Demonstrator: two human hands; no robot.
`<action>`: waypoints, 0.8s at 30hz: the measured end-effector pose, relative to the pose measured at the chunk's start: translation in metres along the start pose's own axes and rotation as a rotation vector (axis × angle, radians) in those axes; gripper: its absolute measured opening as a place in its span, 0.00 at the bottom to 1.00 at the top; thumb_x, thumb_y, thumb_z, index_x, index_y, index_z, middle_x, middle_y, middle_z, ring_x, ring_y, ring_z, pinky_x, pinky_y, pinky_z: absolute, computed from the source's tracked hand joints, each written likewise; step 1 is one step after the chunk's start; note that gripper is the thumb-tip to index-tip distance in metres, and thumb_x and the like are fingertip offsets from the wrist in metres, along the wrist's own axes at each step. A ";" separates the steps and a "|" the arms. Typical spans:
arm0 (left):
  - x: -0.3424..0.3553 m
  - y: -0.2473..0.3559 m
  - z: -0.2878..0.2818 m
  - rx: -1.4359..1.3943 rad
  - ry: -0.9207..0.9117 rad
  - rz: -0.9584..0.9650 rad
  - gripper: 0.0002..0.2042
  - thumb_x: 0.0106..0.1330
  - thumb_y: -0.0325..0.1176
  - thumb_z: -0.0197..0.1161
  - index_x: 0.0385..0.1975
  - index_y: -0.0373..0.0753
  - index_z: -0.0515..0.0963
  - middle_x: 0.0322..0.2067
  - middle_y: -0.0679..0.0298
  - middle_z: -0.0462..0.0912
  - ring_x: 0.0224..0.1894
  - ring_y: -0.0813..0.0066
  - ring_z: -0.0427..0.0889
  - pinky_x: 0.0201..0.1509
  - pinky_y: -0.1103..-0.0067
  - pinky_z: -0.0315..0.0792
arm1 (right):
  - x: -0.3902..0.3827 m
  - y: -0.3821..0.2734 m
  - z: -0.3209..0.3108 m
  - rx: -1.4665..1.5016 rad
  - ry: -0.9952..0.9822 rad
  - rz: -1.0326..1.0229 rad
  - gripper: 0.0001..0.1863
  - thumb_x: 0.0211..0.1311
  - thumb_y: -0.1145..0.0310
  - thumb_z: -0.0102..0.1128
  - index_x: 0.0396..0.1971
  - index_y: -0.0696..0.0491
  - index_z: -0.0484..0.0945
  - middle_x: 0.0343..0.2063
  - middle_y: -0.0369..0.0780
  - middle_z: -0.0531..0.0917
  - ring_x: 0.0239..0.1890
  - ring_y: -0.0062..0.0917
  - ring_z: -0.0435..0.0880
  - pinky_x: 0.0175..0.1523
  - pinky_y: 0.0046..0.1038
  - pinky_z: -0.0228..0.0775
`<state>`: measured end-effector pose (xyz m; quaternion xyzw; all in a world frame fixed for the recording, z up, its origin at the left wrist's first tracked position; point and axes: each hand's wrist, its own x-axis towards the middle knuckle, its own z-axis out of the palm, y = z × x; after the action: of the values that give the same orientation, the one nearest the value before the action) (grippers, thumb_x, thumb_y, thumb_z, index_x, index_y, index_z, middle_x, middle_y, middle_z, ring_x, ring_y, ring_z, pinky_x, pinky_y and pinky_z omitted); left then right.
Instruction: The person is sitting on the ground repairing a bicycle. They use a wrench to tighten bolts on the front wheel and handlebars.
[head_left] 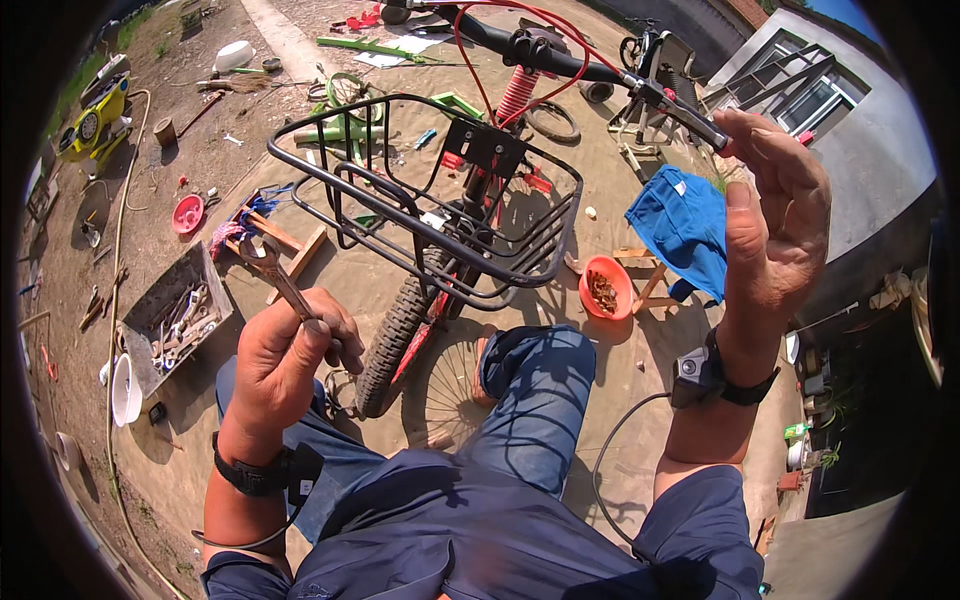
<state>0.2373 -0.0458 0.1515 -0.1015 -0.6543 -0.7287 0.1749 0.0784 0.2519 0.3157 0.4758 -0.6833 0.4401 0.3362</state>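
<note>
My left hand (285, 355) is closed around a rusty open-ended wrench (270, 268), its jaw end pointing up toward the black wire basket (345, 185) on the front of a bicycle. My right hand (775, 215) is raised at the right with fingers spread, touching the end of the bicycle's handlebar grip and brake lever (680, 108). The bicycle's front wheel (395, 330) stands between my knees, with a red spring fork (517, 92) above the basket.
An open metal box of tools (165, 320) lies on the dirt at the left. An orange bowl of small parts (605, 288) and a wooden stool with blue cloth (685, 225) stand at the right. Scattered tools, a red dish (187, 214) and a yellow machine (95, 120) lie farther left.
</note>
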 end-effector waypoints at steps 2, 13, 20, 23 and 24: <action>-0.012 -0.022 -0.027 -0.020 0.161 0.001 0.14 0.75 0.42 0.50 0.38 0.35 0.73 0.29 0.62 0.78 0.26 0.79 0.79 0.28 0.85 0.69 | 0.034 0.017 -0.030 -0.635 -0.214 0.008 0.33 0.47 0.67 0.74 0.55 0.60 0.72 0.51 0.45 0.79 0.54 0.33 0.79 0.61 0.32 0.67; -0.065 -0.117 -0.083 -0.016 0.618 -0.289 0.13 0.75 0.42 0.51 0.36 0.39 0.74 0.26 0.65 0.79 0.23 0.81 0.77 0.26 0.87 0.67 | 0.067 0.109 -0.023 -1.113 -0.641 0.363 0.25 0.47 0.56 0.74 0.41 0.57 0.79 0.36 0.51 0.84 0.42 0.45 0.82 0.46 0.40 0.73; -0.071 -0.128 -0.091 -0.008 0.661 -0.340 0.13 0.74 0.43 0.54 0.37 0.38 0.75 0.27 0.66 0.77 0.25 0.82 0.75 0.30 0.84 0.71 | 0.067 0.123 -0.025 -1.204 -0.723 0.285 0.25 0.55 0.52 0.68 0.43 0.58 0.78 0.37 0.53 0.84 0.41 0.47 0.83 0.46 0.39 0.74; -0.073 -0.132 -0.094 0.012 0.655 -0.303 0.13 0.74 0.42 0.54 0.37 0.38 0.75 0.27 0.66 0.78 0.26 0.81 0.76 0.30 0.85 0.71 | 0.066 0.142 -0.029 -1.183 -0.744 0.174 0.25 0.58 0.50 0.65 0.40 0.58 0.78 0.35 0.52 0.83 0.39 0.47 0.82 0.43 0.41 0.73; -0.073 -0.132 -0.096 0.030 0.624 -0.336 0.13 0.74 0.43 0.54 0.37 0.38 0.75 0.27 0.66 0.78 0.25 0.81 0.76 0.30 0.85 0.70 | 0.067 0.144 -0.033 -1.180 -0.740 0.147 0.25 0.58 0.49 0.65 0.40 0.58 0.77 0.35 0.52 0.83 0.39 0.47 0.82 0.43 0.41 0.73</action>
<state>0.2613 -0.1214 -0.0091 0.2376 -0.5874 -0.7336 0.2456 -0.0779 0.2811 0.3471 0.2848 -0.9082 -0.1734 0.2530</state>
